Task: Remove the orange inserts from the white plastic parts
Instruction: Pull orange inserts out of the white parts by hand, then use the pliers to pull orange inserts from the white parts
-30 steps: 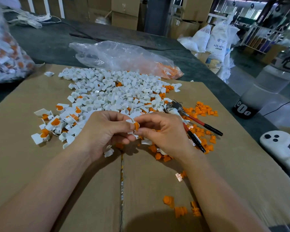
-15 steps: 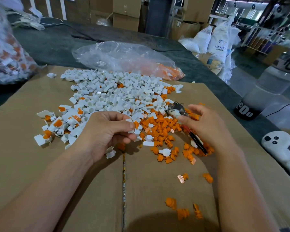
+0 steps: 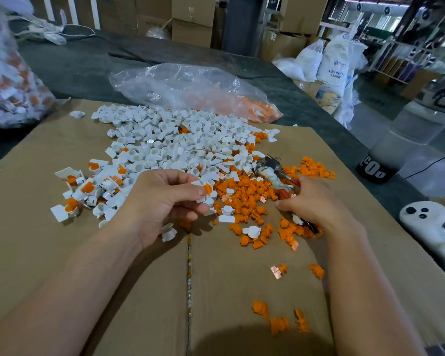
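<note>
My left hand point(image 3: 162, 201) pinches a white plastic part point(image 3: 203, 192) with an orange insert point(image 3: 208, 188) showing at its tip. My right hand point(image 3: 311, 201) lies over the red and black handles of the pliers point(image 3: 275, 173) and closes on them; the taped jaws point away from me. A big heap of white parts point(image 3: 175, 145) spreads across the cardboard behind my hands. At the left lie white parts with orange inserts in them point(image 3: 88, 187). Loose orange inserts point(image 3: 244, 199) are piled between my hands.
Everything sits on a flat cardboard sheet point(image 3: 62, 253) on a dark table. A clear plastic bag point(image 3: 190, 88) holding orange pieces lies behind the heap, and a fuller bag point(image 3: 8, 73) stands far left. A white handle-shaped object point(image 3: 432, 227) lies at the right edge. Stray orange inserts point(image 3: 278, 322) lie near me.
My right hand left the part held in my left hand, moved right, and came down onto the pliers' handles. My left hand kept its hold on the white part.
</note>
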